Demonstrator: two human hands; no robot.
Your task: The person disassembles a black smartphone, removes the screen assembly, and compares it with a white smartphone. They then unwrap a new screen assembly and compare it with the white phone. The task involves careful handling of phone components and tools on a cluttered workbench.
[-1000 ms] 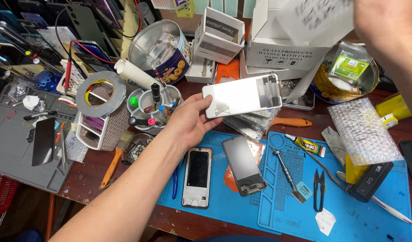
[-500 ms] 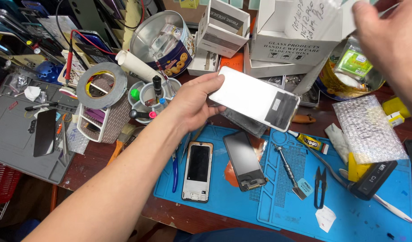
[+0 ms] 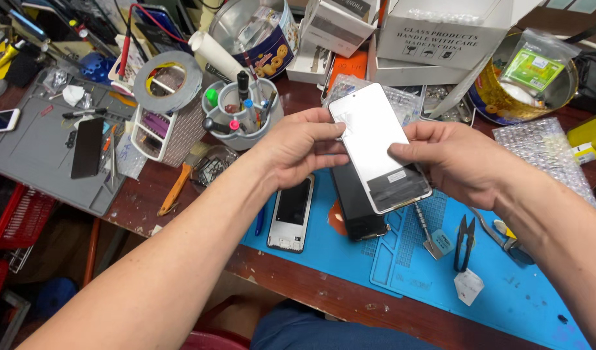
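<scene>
Both hands are up over the blue silicone work mat [image 3: 350, 259], clamped on 1 thing: a flat white rectangular phone screen panel [image 3: 378, 144], tilted and held above the bench. The left hand [image 3: 298, 149] grips its left edge, the right hand [image 3: 453, 159] pinches its right edge, thumb on the face. Below it lie 2 phones on the mat, a black-faced phone [image 3: 357, 206] and a white-framed phone [image 3: 291, 212]. Black snips [image 3: 464, 241] sit further right.

Two bare forearms reach in from below. The left hand [image 3: 298, 150] curls inward, fingertips gripping; the right hand [image 3: 455, 162] faces it, thumb apparently pressed flat, fingers mostly hidden beneath.
</scene>
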